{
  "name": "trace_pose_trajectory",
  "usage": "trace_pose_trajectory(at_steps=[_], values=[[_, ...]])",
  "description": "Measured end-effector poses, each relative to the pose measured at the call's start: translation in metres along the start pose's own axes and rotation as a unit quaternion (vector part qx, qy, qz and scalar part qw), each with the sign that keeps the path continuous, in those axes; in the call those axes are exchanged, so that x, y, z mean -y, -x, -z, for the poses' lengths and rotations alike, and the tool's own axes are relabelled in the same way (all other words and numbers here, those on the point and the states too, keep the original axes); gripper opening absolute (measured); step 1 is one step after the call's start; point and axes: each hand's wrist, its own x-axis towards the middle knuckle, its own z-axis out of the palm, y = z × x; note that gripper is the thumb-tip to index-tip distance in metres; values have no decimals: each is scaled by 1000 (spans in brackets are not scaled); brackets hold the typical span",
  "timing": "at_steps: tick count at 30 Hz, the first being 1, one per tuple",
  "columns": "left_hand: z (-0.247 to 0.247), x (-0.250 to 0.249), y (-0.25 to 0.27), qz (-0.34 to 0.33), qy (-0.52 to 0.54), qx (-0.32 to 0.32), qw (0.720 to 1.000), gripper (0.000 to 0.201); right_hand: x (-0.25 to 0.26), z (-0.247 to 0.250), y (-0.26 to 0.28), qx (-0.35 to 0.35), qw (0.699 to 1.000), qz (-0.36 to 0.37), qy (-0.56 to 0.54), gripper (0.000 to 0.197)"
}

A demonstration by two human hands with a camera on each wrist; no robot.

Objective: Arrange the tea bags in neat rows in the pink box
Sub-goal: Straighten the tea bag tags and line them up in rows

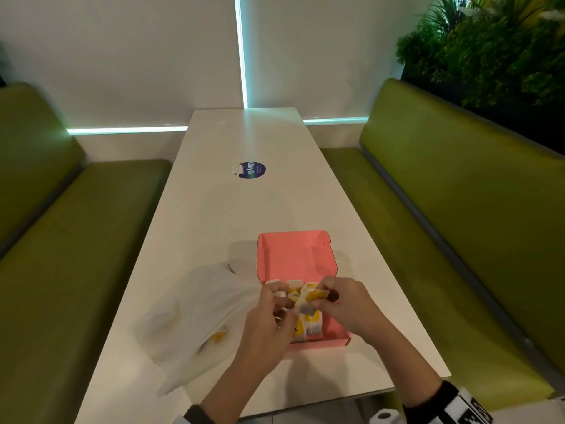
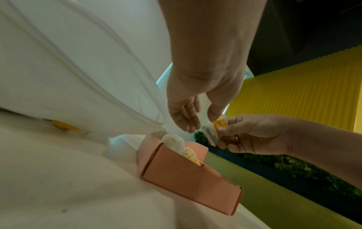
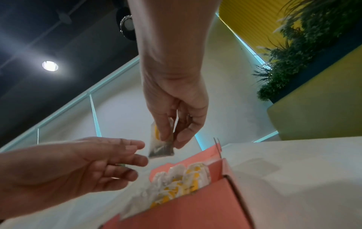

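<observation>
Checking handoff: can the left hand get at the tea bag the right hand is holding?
Probably yes. The left hand is open, fingers extended just beside the tea bag, which the right hand pinches above the pink box. Nothing shows in the gap between them.

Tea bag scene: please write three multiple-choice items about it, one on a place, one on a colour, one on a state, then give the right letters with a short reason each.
1. Where does the white plastic bag lie?
A. left of the pink box
B. inside the box
C. on the bench

2. What colour are the benches?
A. blue
B. green
C. red

3. What is the right hand doing?
A. resting flat on the table
B. closing the box lid
C. pinching a tea bag

Answers:
1 A, the head view shows it on the table beside the box's left wall.
2 B, both seats are green.
3 C, the right wrist view shows thumb and fingers pinching it above the box, while the left hand is open nearby.
</observation>
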Motion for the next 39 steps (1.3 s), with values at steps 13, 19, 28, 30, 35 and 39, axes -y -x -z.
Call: trace_pose_trajectory(at_steps=[13, 19, 28, 30, 35, 39], values=[[-9, 34, 14, -48, -270, 82, 958, 13, -23, -31, -18, 169, 955, -69, 233, 30], [-10, 37, 13, -59, -258, 80, 961, 14, -24, -39, -15, 104, 975, -90, 174, 14], [-11, 42, 12, -70, -216, 89, 970, 13, -31, -57, -19, -6, 978, -133, 161, 30], [-9, 39, 12, -64, -218, 94, 969, 15, -31, -58, -19, -19, 980, -132, 149, 32], [-9, 33, 14, -70, -232, 93, 966, 11, -36, -56, -17, -29, 980, -99, 170, 31], [-10, 36, 14, -86, -227, 87, 966, 17, -31, -57, -17, 51, 962, -84, 256, 28]])
